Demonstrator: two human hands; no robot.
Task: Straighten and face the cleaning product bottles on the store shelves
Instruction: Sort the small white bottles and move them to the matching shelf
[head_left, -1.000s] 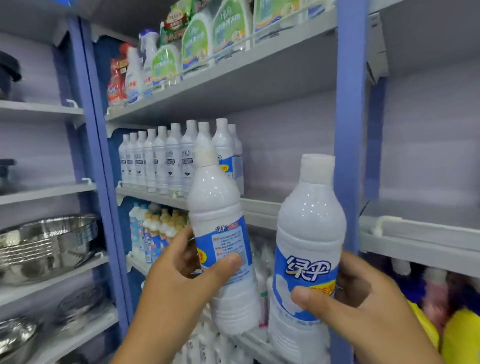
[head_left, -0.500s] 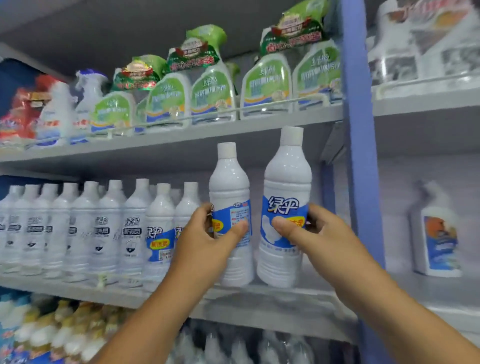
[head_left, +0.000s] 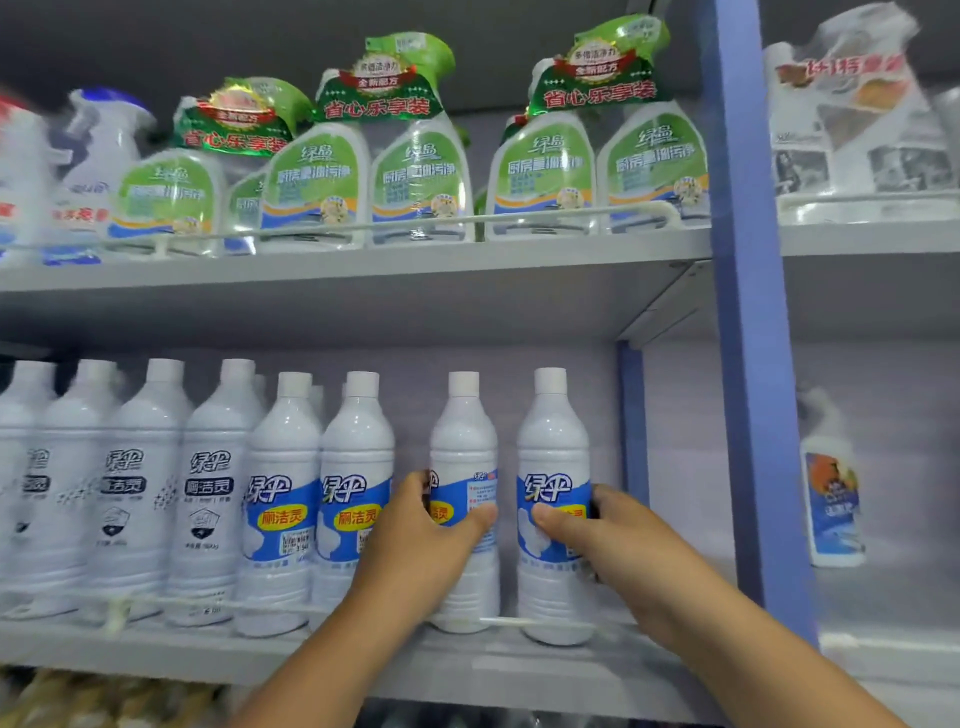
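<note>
Two white bottles with blue labels stand upright at the right end of the middle shelf (head_left: 519, 670). My left hand (head_left: 426, 540) grips the left bottle (head_left: 464, 447), whose label is turned sideways so its back text shows. My right hand (head_left: 608, 540) grips the right bottle (head_left: 553, 447), whose front label faces out. To their left runs a row of matching white bottles (head_left: 283, 493), several with blue labels and several with black print, all upright behind a thin white rail.
A blue upright post (head_left: 753, 364) borders the shelf bay just right of my right hand. Green-labelled spray bottles (head_left: 415, 176) fill the shelf above. A lone white bottle (head_left: 831, 499) stands in the bay to the right.
Both bottles have gone from held in the air to standing on the middle shelf, set apart from each other. The view has moved closer to the shelf.
</note>
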